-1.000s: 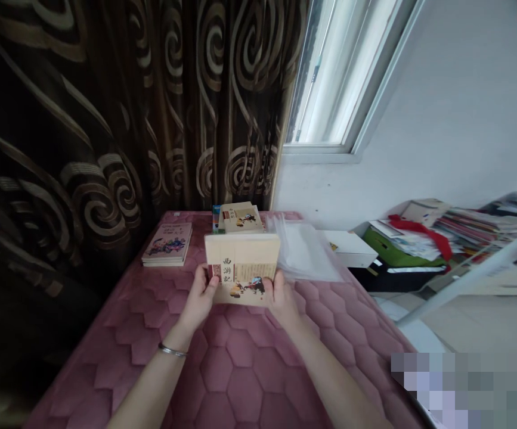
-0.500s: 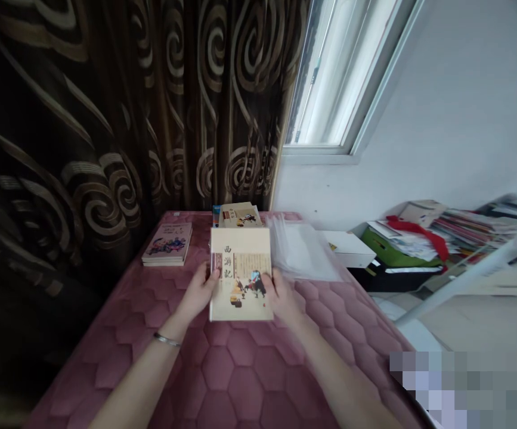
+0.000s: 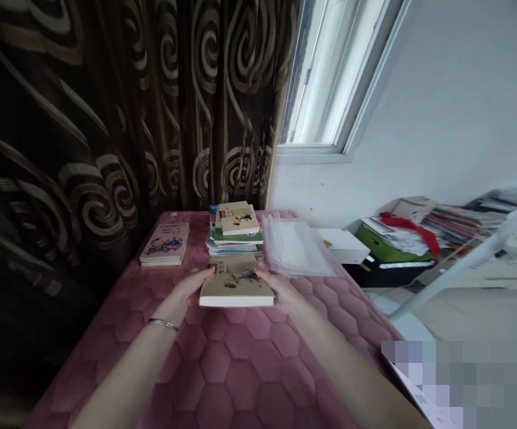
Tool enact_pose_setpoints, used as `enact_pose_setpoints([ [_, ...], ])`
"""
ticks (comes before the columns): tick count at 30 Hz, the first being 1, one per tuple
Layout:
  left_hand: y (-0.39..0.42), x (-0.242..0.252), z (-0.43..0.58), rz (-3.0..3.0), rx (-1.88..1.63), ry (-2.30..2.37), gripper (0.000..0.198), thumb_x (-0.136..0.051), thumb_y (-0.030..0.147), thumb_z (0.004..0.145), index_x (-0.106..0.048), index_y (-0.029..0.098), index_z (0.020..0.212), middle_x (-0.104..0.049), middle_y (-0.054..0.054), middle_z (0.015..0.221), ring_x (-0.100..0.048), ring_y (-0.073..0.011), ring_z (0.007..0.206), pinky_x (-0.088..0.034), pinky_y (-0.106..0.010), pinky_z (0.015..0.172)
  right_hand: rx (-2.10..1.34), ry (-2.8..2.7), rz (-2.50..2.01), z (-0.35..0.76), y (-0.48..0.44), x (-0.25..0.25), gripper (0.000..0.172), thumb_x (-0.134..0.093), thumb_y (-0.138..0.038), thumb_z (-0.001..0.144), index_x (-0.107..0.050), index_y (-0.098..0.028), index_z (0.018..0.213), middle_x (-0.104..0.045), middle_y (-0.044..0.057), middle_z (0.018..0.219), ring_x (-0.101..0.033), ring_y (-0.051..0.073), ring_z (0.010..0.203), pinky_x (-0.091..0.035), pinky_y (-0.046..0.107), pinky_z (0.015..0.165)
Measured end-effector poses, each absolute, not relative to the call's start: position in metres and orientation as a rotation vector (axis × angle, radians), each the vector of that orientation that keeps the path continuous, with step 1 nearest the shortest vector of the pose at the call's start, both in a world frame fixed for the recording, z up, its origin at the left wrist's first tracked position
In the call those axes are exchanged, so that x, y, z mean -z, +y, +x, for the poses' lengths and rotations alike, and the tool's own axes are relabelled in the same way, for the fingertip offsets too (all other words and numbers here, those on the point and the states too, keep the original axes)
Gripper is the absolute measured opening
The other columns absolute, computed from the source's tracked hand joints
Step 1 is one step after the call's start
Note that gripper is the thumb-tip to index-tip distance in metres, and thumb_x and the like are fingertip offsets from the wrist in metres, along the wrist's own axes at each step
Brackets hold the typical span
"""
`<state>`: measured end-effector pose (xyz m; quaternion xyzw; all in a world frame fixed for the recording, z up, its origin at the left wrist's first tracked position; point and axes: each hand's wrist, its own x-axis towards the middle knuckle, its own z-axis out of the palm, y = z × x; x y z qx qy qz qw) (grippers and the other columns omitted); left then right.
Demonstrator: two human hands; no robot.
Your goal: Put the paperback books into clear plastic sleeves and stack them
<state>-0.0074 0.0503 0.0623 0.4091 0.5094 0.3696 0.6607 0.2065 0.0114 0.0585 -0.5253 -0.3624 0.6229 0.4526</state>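
Note:
A thick cream book (image 3: 237, 285) with a small painted scene on its cover is held between my two hands, lying nearly flat with its page edge toward me. My left hand (image 3: 194, 286) grips its left side, thumb on the cover. On the right side, my right hand (image 3: 276, 288) holds it the same way. Just beyond it stands a stack of books and booklets (image 3: 235, 245), topped by a similar cream book (image 3: 239, 218). To the left lie pink books (image 3: 164, 243), one on another.
The pink quilted surface (image 3: 231, 369) spreads beneath everything. Clear plastic sleeves (image 3: 296, 244) lie right of the stack, beside a white box (image 3: 345, 245). A green bin (image 3: 386, 243) with papers is farther right. A patterned curtain (image 3: 186, 119) hangs behind.
The cream book has tipped from facing me to nearly flat, its page edge now visible. The stack behind shows more fully. Both hands still hold the book.

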Motion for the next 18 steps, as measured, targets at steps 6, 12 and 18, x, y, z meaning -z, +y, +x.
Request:
enact_pose_setpoints([
  [6,0.049,-0.074,-0.014,1.23,-1.06,1.084,0.041,-0.071,0.043,0.071,-0.062,0.013,0.097,-0.073,-0.011,0.099,-0.067,-0.0243,0.095,-0.053,-0.034,0.085,-0.866,-1.498,-1.302,0.218,0.01,-0.055,0.033,-0.046,-0.049,0.088,-0.058,-0.02,0.096,-0.071,0.006,0.095,-0.065,0.022,0.091,-0.05,0.033,0.082],
  [12,0.041,-0.069,-0.02,1.779,-1.219,0.948,0.041,-0.054,0.037,0.083,-0.048,0.018,0.119,-0.06,-0.009,0.124,-0.052,-0.0208,0.121,-0.037,-0.035,0.107,-0.541,-1.804,-1.355,0.238,0.012,-0.04,0.029,-0.044,-0.043,0.09,-0.051,-0.022,0.109,-0.07,0.008,0.096,-0.065,0.023,0.089,-0.049,0.031,0.074],
  [18,0.025,-0.041,-0.021,1.887,-1.089,1.221,0.027,-0.046,0.032,0.087,-0.051,0.019,0.109,-0.066,-0.008,0.107,-0.059,-0.0212,0.105,-0.044,-0.037,0.099,-0.276,-1.853,-1.749,0.242,0.009,-0.016,0.031,-0.047,-0.041,0.09,-0.055,-0.019,0.111,-0.071,0.013,0.095,-0.066,0.027,0.091,-0.045,0.029,0.071],
])
